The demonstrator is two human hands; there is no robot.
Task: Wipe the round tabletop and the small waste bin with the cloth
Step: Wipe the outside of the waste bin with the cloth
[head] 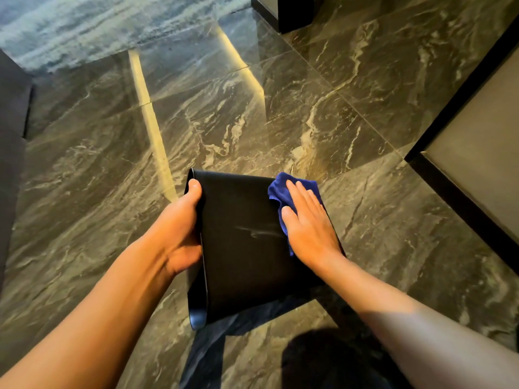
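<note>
A small black waste bin (241, 242) is held tilted on its side above the marble floor. Its open rim points toward me at the lower left. My left hand (179, 231) grips the bin's left edge, thumb on the outer wall and fingers wrapped underneath. My right hand (309, 223) lies flat on the bin's right side and presses a blue cloth (283, 189) against it. The cloth sticks out beyond my fingertips. A pale streak marks the bin's wall beside the cloth. The round tabletop is not in view.
Dark veined marble floor (280, 113) lies all around, with light strips reflected in it. A wall with a black skirting (460, 197) runs along the right. A dark cabinet base (286, 15) stands at the top, and dark furniture (11, 130) at the left edge.
</note>
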